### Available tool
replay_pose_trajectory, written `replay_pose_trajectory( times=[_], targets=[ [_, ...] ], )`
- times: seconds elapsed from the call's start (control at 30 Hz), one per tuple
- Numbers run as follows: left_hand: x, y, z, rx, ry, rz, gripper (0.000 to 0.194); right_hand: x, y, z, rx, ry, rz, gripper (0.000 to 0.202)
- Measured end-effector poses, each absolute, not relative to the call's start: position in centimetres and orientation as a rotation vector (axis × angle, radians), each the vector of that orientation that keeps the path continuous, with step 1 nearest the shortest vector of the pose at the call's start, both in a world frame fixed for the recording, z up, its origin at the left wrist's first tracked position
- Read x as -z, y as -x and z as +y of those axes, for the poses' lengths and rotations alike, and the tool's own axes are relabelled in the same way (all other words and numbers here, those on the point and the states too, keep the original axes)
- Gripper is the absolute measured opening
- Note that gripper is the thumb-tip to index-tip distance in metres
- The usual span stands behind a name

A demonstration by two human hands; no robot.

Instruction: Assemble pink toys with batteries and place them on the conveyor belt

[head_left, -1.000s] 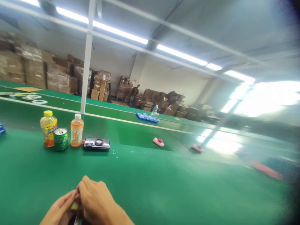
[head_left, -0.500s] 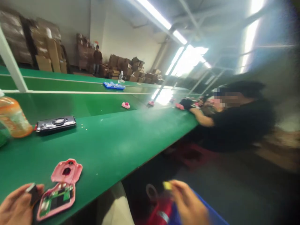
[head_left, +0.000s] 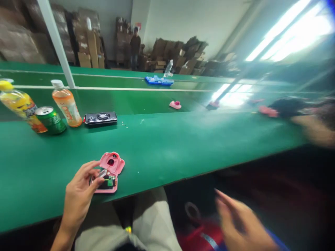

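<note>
My left hand (head_left: 81, 190) pinches a small silvery block (head_left: 103, 173), perhaps a battery, over the opened pink toy camera case (head_left: 112, 164). The case lies unfolded near the bench edge. Its upper half has a dark round lens opening, and a green circuit board (head_left: 111, 180) shows in the lower half, partly covered by my fingers. Off the bench to the right, my right hand (head_left: 242, 223) is slightly blurred, its fingers stretched out and nothing visible in them. Below it are a red item (head_left: 200, 238) and a blue edge.
A black device (head_left: 101, 119) lies beside an orange bottle (head_left: 67, 104), a green can (head_left: 51, 120) and a yellow bottle (head_left: 19, 104). Farther off are a pink camera (head_left: 175, 104) and a blue tray (head_left: 159, 81). A co-worker's arm (head_left: 314, 127) rests at the right.
My view has swung left. My left hand has brought the silvery block over the pink case. The yellow piece is gone from my right hand, whose fingers have spread.
</note>
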State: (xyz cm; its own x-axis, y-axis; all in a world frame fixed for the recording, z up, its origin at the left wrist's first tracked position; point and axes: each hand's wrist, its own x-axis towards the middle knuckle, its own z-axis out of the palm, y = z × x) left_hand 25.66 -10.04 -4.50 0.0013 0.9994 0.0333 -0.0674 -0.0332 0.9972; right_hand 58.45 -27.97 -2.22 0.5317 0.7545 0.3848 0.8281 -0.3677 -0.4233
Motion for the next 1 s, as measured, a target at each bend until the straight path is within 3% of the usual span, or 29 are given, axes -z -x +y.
replay_pose_trajectory(
  times=[0.17,0.3,0.5,0.7,1.0],
  targets=[
    [4.2,-26.3,-9.8,-1.159,-1.211,0.951,0.054,-2.0,-48.3,-13.8,-0.643,1.165,-2.194,0.028],
    [4.2,-26.7,-9.5,-1.173,-1.164,0.936,0.054,-4.2,-45.5,-8.1,-0.906,1.028,-2.383,0.016],
    [4.2,-26.4,-9.7,-1.222,-1.266,1.027,0.040,-4.0,-46.5,-8.3,-0.900,1.169,-2.253,0.021],
    [4.3,-24.8,-9.5,-1.074,-1.881,1.218,0.025,-0.8,-46.3,-10.4,-0.824,1.152,-1.876,0.017],
    [4.5,-25.4,-9.9,-0.996,-2.007,1.183,0.016,1.5,-45.5,-14.3,-0.395,1.205,-2.008,0.021]
  ],
)
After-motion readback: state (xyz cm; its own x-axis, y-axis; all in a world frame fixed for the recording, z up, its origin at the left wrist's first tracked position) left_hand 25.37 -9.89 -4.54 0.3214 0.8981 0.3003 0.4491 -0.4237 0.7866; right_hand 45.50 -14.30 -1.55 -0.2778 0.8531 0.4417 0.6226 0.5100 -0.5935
